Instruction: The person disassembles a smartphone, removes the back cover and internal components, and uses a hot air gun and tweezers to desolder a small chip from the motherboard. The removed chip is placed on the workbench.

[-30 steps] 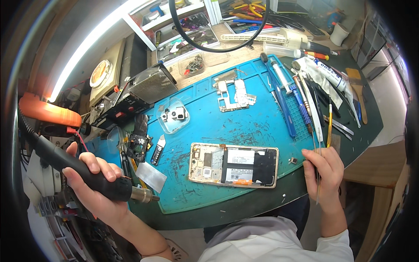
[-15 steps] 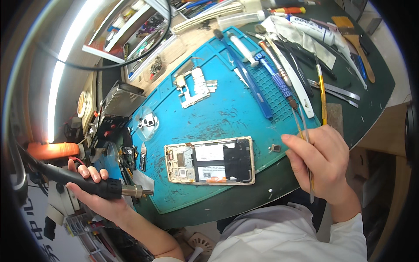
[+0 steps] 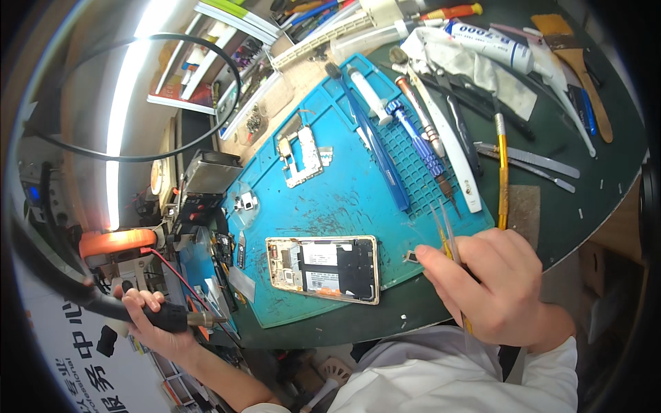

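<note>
Two hands were occupied: the left hand (image 3: 148,313) gripped a black hot-air handle (image 3: 165,318), the right hand (image 3: 492,282) pinched slim tweezers (image 3: 446,230), and the opened gold-framed phone (image 3: 323,268) was judged partly stripped, repair unfinished.

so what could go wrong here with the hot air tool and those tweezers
The black hot air handle with a metal nozzle, gripped by the left hand, sits low at the bench edge beside a red wire; the heat might scorch it. The right hand pinches yellow tweezers near a tiny dark chip on the blue mat; a nudge could flick it away.
</note>
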Tool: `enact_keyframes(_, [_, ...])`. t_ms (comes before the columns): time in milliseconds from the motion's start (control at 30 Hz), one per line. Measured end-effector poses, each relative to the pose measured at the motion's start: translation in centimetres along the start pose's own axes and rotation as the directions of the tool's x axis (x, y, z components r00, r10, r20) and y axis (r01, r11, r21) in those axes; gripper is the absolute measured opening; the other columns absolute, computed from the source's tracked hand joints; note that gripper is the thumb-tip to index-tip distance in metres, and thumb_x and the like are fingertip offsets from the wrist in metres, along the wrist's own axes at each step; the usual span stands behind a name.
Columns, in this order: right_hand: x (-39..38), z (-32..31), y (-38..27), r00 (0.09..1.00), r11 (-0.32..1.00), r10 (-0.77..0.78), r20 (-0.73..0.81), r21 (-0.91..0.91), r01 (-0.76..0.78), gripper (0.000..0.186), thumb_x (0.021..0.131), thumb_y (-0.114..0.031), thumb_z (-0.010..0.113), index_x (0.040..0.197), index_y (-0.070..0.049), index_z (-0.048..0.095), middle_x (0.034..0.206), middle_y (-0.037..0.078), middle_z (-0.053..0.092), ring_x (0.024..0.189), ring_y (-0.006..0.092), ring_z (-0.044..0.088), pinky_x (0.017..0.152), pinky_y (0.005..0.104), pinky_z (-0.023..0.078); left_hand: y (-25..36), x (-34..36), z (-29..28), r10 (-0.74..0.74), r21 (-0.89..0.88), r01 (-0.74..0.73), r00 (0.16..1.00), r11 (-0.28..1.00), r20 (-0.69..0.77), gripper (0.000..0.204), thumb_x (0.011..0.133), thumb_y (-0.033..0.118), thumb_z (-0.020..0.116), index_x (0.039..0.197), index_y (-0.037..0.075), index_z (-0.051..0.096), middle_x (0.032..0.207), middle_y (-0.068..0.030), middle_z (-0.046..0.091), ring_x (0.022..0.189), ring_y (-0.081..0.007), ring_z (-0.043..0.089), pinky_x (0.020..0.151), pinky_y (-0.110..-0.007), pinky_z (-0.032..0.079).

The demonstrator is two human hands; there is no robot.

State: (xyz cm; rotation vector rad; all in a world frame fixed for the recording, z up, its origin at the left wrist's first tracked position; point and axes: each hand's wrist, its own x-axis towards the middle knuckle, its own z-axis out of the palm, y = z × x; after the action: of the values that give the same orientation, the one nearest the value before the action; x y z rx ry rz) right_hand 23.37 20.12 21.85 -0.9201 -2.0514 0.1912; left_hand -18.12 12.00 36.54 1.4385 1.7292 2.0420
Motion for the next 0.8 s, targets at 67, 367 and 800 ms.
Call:
enact_keyframes(67, [0.3, -0.3, -0.1, 1.0, 1.0, 0.002, 0.02, 0.009, -0.002, 0.039, 0.069, -0.012, 0.072, 0.108, -0.007, 0.077, 0.085, 0.003, 0.057, 0.068, 0.0179, 0.055, 0.055, 0.0311, 0.04, 2.5, 0.0, -0.3, 0.125, 0.157, -0.113, 0.99, 0.981, -0.067, 0.04, 0.107, 0.018, 0.063, 0.14, -0.001, 0.05, 0.087, -0.0003, 0.049, 0.073, -0.0066, 0.047, 0.072, -0.026, 0.044])
enact_keyframes(367, [0.7, -1.2, -1.7, 0.998, 0.998, 0.058, -0.015, 0.014, -0.058, 0.023, 0.084, -0.009, 0.077, 0.106, -0.009, 0.074, 0.08, 0.004, 0.056, 0.074, 0.0253, 0.059, 0.064, 0.0396, 0.045, 13.9, 13.5, -9.4, 0.505, 0.763, -0.379, 0.859, 0.524, 0.08, 0.047, 0.109, 0.041, 0.057, 0.123, -0.003, 0.066, 0.127, -0.0095, 0.066, 0.111, -0.0182, 0.062, 0.099, -0.032, 0.047])
enact_keyframes(800, [0.7, -1.5, -2.3, 0.999, 0.999, 0.037, -0.014, -0.012, -0.037, 0.019, 0.083, -0.013, 0.079, 0.102, -0.012, 0.074, 0.079, 0.004, 0.057, 0.074, 0.0257, 0.061, 0.063, 0.04, 0.048, 19.0, 36.6, 16.4, 0.624, -0.036, -0.623, 0.781, 0.782, 0.028, 0.044, 0.1, 0.04, 0.075, 0.113, 0.001, 0.061, 0.102, -0.0065, 0.065, 0.095, -0.0157, 0.058, 0.091, -0.032, 0.046])
